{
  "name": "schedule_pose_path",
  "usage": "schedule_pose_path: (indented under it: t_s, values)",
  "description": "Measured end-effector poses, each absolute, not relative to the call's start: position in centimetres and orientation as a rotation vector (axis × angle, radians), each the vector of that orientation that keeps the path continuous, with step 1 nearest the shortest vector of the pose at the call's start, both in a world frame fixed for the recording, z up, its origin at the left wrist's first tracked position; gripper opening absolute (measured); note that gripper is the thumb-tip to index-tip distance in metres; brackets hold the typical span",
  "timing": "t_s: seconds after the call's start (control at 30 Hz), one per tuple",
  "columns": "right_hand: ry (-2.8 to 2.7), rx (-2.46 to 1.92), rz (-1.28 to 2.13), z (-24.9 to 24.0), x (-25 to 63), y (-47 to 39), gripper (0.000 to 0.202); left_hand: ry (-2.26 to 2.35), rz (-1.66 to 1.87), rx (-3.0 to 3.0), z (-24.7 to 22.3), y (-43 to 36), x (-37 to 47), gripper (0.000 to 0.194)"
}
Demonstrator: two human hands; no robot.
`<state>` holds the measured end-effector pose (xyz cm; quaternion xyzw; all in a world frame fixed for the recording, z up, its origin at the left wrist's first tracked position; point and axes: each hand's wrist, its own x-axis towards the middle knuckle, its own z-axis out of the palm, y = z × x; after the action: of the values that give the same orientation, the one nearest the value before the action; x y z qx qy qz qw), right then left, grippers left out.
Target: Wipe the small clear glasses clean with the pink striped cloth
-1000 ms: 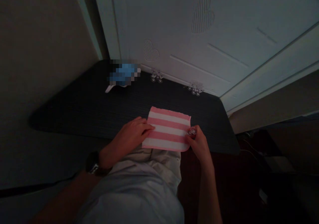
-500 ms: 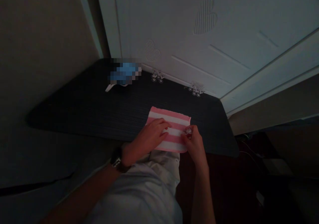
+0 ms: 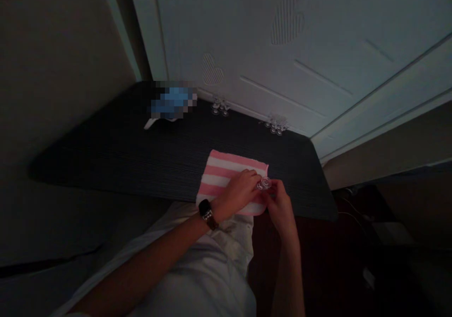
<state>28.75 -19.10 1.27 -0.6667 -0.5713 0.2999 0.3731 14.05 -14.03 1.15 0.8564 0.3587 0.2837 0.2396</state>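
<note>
A pink-and-white striped cloth (image 3: 215,170) lies flat at the near edge of the dark table. Over its right side, my right hand (image 3: 281,206) pinches a small clear round piece (image 3: 264,183) that looks like a suction cup. My left hand (image 3: 240,192), with a watch on the wrist, reaches across the cloth, and its curled fingertips meet the same clear piece from the left. Part of the piece is hidden by the fingers of both hands.
Two clusters of similar clear pieces, a left one (image 3: 220,106) and a right one (image 3: 277,124), stand along the back of the dark table (image 3: 116,152). A blurred blue item (image 3: 173,101) with a white stand is at the back left. A white panel (image 3: 240,35) rises behind.
My left hand has moved right across the cloth, from its middle to the clear piece. My right hand stays near the cloth's right edge with the piece. The view has shifted slightly.
</note>
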Motion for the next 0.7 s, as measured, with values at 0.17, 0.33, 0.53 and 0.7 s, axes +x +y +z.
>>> schedule_pose_path:
  t_s: [0.17, 0.33, 0.53, 0.7]
  values:
    - [-1.434, -1.762, 0.622, 0.3, 29.3, -19.3, 0.014, 0.980, 0.804, 2.259, 1.1, -13.5, 14.6, 0.009]
    - [-1.349, -1.747, 0.640, 0.4, 29.5, -19.2, 0.015, 0.924, 0.796, 2.239, 0.7, -13.4, 15.0, 0.012]
    - [-1.436, -1.826, 0.591, 0.6, 29.5, -18.9, 0.013, 0.952, 0.755, 2.381, 0.9, -14.5, 13.8, 0.016]
    - [-1.500, -1.888, 0.560, 0.6, 29.4, -18.8, 0.014, 1.080, 0.712, 2.436, 1.2, -15.0, 11.6, 0.013]
